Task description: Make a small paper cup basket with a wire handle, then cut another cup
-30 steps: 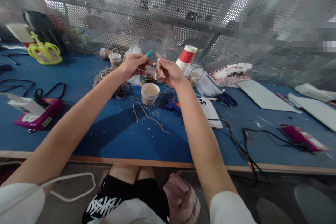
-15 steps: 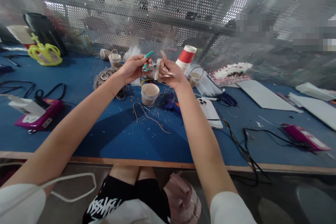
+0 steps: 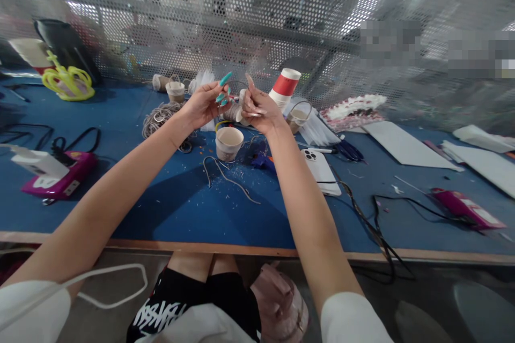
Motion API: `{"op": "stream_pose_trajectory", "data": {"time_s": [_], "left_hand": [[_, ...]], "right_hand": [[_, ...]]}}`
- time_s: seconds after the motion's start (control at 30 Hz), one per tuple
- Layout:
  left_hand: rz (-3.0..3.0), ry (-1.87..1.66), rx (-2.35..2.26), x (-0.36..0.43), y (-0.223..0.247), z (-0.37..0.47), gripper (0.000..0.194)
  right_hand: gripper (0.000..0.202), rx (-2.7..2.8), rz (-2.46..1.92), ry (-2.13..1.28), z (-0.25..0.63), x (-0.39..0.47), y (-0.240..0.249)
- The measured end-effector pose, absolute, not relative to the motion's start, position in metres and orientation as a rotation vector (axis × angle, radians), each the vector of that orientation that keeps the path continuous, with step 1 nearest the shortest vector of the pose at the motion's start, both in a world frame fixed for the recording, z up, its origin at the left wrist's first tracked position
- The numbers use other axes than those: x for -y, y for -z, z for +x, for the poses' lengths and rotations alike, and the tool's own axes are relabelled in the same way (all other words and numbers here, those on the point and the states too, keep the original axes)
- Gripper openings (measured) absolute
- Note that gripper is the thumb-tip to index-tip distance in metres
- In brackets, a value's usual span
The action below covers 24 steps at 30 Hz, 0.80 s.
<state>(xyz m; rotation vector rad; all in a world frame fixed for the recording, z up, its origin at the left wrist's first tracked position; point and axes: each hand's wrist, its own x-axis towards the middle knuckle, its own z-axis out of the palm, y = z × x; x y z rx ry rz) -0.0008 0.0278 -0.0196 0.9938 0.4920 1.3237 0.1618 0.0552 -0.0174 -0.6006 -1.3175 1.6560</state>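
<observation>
My left hand (image 3: 208,101) is raised above the table with its fingers pinched together; its nails are turquoise. Facing it, my right hand (image 3: 260,107) is curled closed with the thumb pointing up. A thin, dark strand (image 3: 238,82) arches between the two sets of fingertips; its exact kind is too fine to make out. Below the hands stands a small paper cup (image 3: 229,143), upright and partly wrapped in greyish cord. In front of it a loose piece of cord (image 3: 231,178) lies bent among small scraps. Behind my right fingers shows a cord-wrapped spool (image 3: 233,113), partly hidden.
A tangled cord bundle (image 3: 155,120) lies left of the cup. Small handled cups (image 3: 298,117) and a red-and-white paper cup stack (image 3: 285,86) stand behind. A blue glue gun (image 3: 263,161), a phone (image 3: 322,171), cables and purple power strips (image 3: 64,177) lie around.
Both hands stay raised and facing each other. My left hand has shifted slightly up and left, and the strand between the hands shows more plainly.
</observation>
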Motion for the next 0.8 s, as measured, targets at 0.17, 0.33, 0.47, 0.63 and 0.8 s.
{"op": "stream_pose_trajectory", "data": {"time_s": [0.17, 0.33, 0.47, 0.63, 0.8], "left_hand": [[1.055, -1.299, -0.558, -0.0306, 0.0207, -0.0052, 0.031], [1.066, -1.302, -0.628, -0.0316, 0.0209, -0.0079, 0.030], [1.050, -1.291, -0.646, -0.0294, 0.0195, -0.0073, 0.030], [1.014, -1.287, -0.586, -0.0293, 0.0194, -0.0067, 0.035], [0.967, -1.340, -0.570, -0.0307, 0.0216, -0.0042, 0.031]], "right_hand": [[0.040, 1.293, -0.689, -1.580, 0.1592, -0.0498, 0.0135], [0.051, 1.321, -0.743, -1.612, 0.1599, -0.0468, 0.0099], [0.041, 1.349, -0.685, -1.608, 0.1617, -0.0508, 0.0143], [0.035, 1.390, -0.640, -1.581, 0.1624, -0.0529, 0.0177], [0.035, 1.366, -0.633, -1.587, 0.1584, -0.0487, 0.0176]]}}
